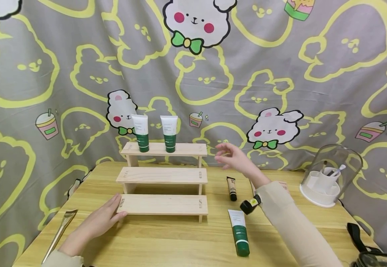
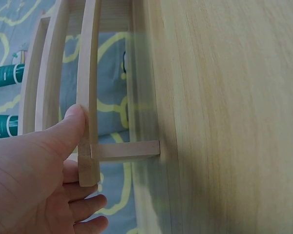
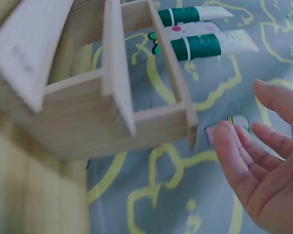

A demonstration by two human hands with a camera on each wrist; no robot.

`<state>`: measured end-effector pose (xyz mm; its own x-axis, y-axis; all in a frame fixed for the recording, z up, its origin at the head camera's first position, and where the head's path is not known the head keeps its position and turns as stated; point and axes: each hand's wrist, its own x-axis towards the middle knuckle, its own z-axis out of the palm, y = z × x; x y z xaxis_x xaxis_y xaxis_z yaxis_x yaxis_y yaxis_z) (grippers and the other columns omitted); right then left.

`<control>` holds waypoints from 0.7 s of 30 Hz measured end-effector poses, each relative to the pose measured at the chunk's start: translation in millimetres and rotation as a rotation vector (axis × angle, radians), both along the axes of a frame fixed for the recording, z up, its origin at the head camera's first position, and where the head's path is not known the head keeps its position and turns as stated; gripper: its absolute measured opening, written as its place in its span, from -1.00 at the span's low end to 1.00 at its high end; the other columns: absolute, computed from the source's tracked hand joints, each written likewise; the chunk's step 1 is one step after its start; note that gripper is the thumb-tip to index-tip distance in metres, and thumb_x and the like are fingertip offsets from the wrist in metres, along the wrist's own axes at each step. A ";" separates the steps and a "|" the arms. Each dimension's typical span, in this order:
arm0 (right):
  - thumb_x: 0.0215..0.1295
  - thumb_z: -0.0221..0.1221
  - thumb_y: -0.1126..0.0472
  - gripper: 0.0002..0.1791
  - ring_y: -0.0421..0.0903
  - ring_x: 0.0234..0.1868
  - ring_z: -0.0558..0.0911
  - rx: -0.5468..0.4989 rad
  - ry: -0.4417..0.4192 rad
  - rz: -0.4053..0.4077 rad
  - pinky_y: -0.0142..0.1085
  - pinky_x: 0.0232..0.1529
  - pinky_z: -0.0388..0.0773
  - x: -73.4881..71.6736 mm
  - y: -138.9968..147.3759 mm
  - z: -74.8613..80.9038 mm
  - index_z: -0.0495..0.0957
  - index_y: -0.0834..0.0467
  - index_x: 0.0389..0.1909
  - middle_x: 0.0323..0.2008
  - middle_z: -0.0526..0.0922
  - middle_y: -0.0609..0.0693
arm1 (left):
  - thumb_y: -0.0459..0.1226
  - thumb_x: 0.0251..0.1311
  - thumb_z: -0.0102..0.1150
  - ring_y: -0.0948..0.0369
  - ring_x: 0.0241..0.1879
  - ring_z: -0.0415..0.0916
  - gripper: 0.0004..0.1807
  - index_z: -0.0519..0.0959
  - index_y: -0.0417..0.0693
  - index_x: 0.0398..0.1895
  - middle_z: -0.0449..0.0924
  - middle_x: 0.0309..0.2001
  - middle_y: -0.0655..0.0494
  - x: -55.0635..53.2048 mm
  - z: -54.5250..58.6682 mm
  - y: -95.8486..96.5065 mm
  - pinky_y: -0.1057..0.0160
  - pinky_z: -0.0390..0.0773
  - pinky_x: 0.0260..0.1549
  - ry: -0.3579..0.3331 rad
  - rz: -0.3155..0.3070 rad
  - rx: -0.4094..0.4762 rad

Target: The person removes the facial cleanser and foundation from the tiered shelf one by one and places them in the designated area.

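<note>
A three-step wooden display rack (image 1: 161,175) stands on the table. My left hand (image 1: 101,218) grips the left end of its lowest step; in the left wrist view the thumb lies on the front edge and fingers pass behind the board. Two white-and-green squeeze tubes (image 1: 141,134) stand upright on their caps on the top step, at the left and the middle. To the right of that step, my right hand (image 1: 235,157) is raised with fingers loosely bent and nothing in them. Another white-and-green squeeze tube (image 1: 239,233) lies on the table, right of the rack.
A small beige tube with a black cap (image 1: 232,188) lies right of the rack. Farther right stands a domed brush holder (image 1: 327,181). A flat metallic brush (image 1: 59,233) lies at the left edge, and a black strap (image 1: 357,237) at the right. Patterned cloth (image 1: 193,85) hangs behind.
</note>
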<state>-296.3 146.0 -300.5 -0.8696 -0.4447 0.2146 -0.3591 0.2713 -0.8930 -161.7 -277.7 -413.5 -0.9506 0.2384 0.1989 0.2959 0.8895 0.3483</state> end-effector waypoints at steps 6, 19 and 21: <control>0.22 0.21 0.21 -0.52 0.07 -0.19 0.56 -0.020 0.079 0.005 -0.01 -0.27 0.59 -14.7 -33.8 24.1 0.34 0.18 0.14 -0.10 0.52 0.17 | -0.02 0.28 0.01 -0.27 0.21 0.12 -0.23 0.15 -0.55 0.25 0.10 0.25 -0.45 1.7 0.0 0.4 -0.19 0.19 0.12 0.015 0.000 -0.003; 0.22 0.20 0.26 -0.54 0.04 -0.12 0.55 -0.068 0.078 0.003 -0.18 -0.36 0.62 -35.7 -97.1 37.4 0.35 0.23 0.13 -0.10 0.51 0.18 | -0.01 0.29 -0.01 -0.25 0.22 0.11 -0.23 0.13 -0.53 0.26 0.09 0.26 -0.43 1.4 0.2 0.5 -0.17 0.17 0.13 0.002 0.006 -0.009; 0.22 0.21 0.26 -0.53 0.04 -0.10 0.54 -0.078 0.068 -0.004 -0.17 -0.35 0.62 -37.3 -105.8 35.5 0.35 0.24 0.13 -0.09 0.50 0.18 | -0.01 0.29 -0.01 -0.25 0.22 0.11 -0.23 0.13 -0.54 0.26 0.08 0.27 -0.43 1.3 0.6 0.8 -0.17 0.17 0.14 0.000 0.007 -0.005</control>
<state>-333.6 40.2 -264.9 -0.8535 -0.4207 0.3074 -0.4189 0.2033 -0.8850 -160.4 -276.9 -412.8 -0.9523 0.2324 0.1977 0.2894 0.8934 0.3437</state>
